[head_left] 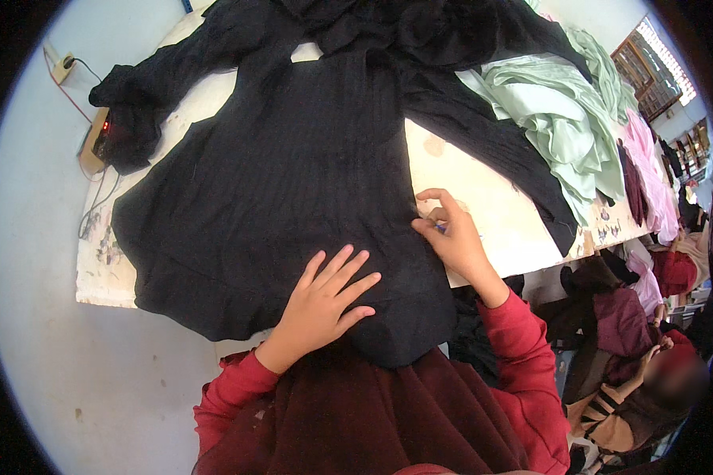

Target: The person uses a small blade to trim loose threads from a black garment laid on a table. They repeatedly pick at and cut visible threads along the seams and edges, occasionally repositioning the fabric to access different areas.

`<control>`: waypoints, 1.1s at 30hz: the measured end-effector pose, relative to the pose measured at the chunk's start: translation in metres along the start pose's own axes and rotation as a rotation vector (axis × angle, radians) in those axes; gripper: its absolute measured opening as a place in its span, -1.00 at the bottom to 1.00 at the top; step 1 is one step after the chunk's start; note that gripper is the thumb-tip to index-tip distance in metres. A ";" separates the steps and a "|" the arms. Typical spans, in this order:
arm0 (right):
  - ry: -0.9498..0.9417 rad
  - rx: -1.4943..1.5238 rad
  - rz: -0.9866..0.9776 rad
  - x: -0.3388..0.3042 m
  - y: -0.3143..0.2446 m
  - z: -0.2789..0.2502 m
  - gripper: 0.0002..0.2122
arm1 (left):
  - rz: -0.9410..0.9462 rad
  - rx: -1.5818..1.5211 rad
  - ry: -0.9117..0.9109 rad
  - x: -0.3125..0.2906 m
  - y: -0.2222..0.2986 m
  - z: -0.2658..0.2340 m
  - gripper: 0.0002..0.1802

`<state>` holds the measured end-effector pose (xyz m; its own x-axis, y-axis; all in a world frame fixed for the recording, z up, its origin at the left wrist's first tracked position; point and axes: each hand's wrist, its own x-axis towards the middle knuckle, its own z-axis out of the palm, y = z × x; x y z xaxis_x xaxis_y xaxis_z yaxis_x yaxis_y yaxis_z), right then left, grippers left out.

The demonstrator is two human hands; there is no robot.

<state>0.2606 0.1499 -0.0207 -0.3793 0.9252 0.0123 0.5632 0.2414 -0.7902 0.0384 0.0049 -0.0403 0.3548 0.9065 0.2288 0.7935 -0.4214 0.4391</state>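
Note:
A black garment (293,166) with pleat-like lines lies spread over the pale table, its near edge hanging toward me. My left hand (325,297) rests flat on its lower part, fingers spread. At the garment's right edge is my right hand (455,237), with thumb and index finger bent toward the cloth. The other fingers curl round something small with a blue part, mostly hidden, whose kind I cannot make out. More black cloth (444,36), bunched up, lies at the far side of the table.
Pale green cloth (554,119) is heaped at the table's far right, with pink cloth (650,174) beyond. The worktable (483,198) meets a wall at left, where a box with a red display (97,142) and cables sits. Another person (642,396) is at lower right, among dark fabrics.

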 end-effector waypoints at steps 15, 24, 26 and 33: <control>-0.030 -0.290 -0.247 0.004 -0.028 -0.025 -0.67 | -0.022 -0.115 0.099 0.000 0.025 0.014 -0.40; -0.081 -0.419 -0.446 0.014 -0.019 -0.017 -0.80 | 0.105 0.011 0.045 0.018 0.034 0.043 -0.38; -0.091 -0.461 -0.485 0.015 -0.019 -0.017 -0.80 | 0.111 0.021 0.045 0.018 0.033 0.045 -0.39; -0.108 -0.404 -0.438 0.019 0.001 -0.016 -0.80 | 0.115 0.023 0.049 0.017 0.032 0.043 -0.41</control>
<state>0.2657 0.1724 -0.0114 -0.6992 0.6847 0.2054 0.5640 0.7050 -0.4301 0.0910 0.0080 -0.0595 0.4200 0.8497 0.3189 0.7604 -0.5212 0.3874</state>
